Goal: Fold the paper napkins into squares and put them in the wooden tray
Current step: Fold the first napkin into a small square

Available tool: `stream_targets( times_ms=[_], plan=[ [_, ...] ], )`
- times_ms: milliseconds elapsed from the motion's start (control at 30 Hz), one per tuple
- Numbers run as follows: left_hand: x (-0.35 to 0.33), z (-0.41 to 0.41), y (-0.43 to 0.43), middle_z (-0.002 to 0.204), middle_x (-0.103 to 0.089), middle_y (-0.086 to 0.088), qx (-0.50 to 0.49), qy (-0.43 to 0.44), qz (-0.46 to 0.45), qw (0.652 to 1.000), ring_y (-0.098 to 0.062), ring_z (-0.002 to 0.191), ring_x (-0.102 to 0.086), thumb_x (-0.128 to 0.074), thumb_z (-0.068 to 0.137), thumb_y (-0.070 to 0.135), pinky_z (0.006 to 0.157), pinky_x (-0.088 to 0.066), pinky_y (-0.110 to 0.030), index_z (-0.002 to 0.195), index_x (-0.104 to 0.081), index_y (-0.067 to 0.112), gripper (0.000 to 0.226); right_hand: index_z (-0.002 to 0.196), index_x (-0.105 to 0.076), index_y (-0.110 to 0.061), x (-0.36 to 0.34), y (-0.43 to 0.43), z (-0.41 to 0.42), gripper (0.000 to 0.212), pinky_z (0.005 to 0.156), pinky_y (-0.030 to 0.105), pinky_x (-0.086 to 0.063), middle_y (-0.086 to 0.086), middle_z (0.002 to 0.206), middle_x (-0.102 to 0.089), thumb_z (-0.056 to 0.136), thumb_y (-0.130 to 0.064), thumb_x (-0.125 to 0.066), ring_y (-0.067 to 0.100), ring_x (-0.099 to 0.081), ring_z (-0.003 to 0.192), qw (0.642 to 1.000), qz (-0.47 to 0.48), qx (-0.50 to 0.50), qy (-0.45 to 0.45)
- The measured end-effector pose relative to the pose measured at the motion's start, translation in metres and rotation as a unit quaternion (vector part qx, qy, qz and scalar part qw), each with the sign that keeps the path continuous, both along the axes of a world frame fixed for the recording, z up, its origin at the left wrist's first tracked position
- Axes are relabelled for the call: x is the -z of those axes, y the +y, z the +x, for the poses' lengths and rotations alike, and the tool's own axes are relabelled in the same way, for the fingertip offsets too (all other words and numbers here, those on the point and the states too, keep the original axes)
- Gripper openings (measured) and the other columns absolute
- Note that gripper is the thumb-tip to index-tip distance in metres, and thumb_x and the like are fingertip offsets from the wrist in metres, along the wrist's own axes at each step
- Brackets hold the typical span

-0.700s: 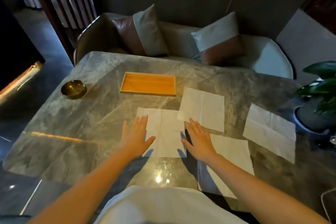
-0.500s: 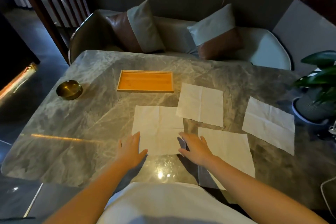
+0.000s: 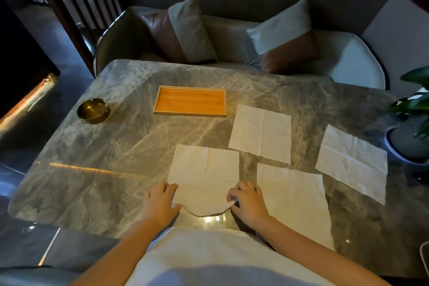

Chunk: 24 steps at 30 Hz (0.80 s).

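Observation:
Several white paper napkins lie unfolded on the grey marble table [image 3: 120, 146]. The nearest napkin [image 3: 204, 174] is in front of me, its near edge lifted off the table and sagging between my hands. My left hand [image 3: 160, 202] pinches its near left corner and my right hand [image 3: 246, 202] pinches its near right corner. Another napkin [image 3: 294, 202] lies to the right under my right forearm, one more napkin [image 3: 261, 133] behind it, and a far-right napkin [image 3: 352, 162] near the table's edge. The wooden tray [image 3: 162, 93] sits empty at the back, left of the napkins.
A brass ashtray [image 3: 93, 110] stands at the left of the table. A sofa with two cushions [image 3: 183, 30] runs behind the far edge. A potted plant [image 3: 413, 123] stands off the right side. Dark floor lies to the left.
Both hands slid back from the middle of the nearest napkin to its near corners, closed on them and raised that edge off the table.

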<state>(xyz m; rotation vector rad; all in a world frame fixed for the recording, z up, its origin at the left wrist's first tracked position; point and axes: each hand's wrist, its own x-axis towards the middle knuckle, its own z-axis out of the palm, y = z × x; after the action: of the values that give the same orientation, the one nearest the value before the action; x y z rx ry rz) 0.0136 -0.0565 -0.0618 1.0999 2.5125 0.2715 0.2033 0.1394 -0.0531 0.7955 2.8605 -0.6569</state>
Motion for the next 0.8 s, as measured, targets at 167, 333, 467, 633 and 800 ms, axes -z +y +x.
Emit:
stream_targets(
  times_ms=[167,333,467,633,800],
  plan=[
    [0.004,-0.001,-0.002,0.139,-0.044,-0.001,-0.051,-0.083,0.105,0.990,-0.023,0.124,-0.044,-0.053,0.091,0.044,0.102,-0.040,-0.039,0.137,-0.039,0.018,0.055,0.096,-0.061,-0.026,0.002,0.001,0.001,0.011,0.075,0.024,-0.049,-0.011,0.100,-0.051,0.090,-0.019,-0.057,0.007,-0.048,0.094,0.998,-0.029,0.021,0.058],
    [-0.003,0.004,0.001,0.148,-0.038,0.014,-0.094,-0.224,0.165,0.956,-0.011,0.133,-0.038,-0.053,0.071,0.074,0.110,-0.033,-0.040,0.144,-0.023,0.036,0.087,0.091,-0.049,-0.032,-0.004,0.005,-0.002,0.014,0.066,0.029,-0.053,-0.011,0.086,-0.058,0.095,-0.019,-0.051,0.009,-0.057,0.076,0.974,-0.153,0.122,0.116],
    [-0.011,0.002,0.008,0.148,-0.032,0.022,-0.032,-0.224,0.129,0.965,-0.004,0.134,-0.031,-0.066,0.057,0.077,0.112,-0.029,-0.037,0.145,-0.019,0.044,0.105,0.090,-0.053,-0.024,-0.010,0.010,-0.013,0.010,0.063,0.022,-0.047,-0.005,0.081,-0.059,0.096,-0.017,-0.052,0.011,-0.057,0.072,0.917,-0.262,0.238,0.183],
    [-0.004,-0.001,0.010,0.145,-0.042,0.003,-0.042,-0.199,0.148,0.968,-0.025,0.141,-0.030,-0.071,0.083,0.027,0.113,-0.030,-0.043,0.130,-0.052,0.018,0.052,0.083,-0.055,-0.013,-0.019,0.025,-0.019,0.015,0.068,0.029,-0.040,0.003,0.077,-0.053,0.096,-0.010,-0.048,0.016,-0.050,0.074,0.871,-0.340,0.285,0.213],
    [-0.008,-0.004,0.013,0.097,-0.069,0.003,-0.088,-0.230,0.174,0.953,-0.021,0.095,-0.063,-0.060,0.089,0.010,0.077,-0.048,-0.033,0.084,-0.064,0.037,0.028,0.093,-0.060,-0.018,-0.021,0.031,-0.014,0.010,0.065,0.016,-0.045,-0.007,0.084,-0.060,0.086,-0.019,-0.067,0.009,-0.057,0.076,0.885,-0.351,0.244,0.185]
  ],
)
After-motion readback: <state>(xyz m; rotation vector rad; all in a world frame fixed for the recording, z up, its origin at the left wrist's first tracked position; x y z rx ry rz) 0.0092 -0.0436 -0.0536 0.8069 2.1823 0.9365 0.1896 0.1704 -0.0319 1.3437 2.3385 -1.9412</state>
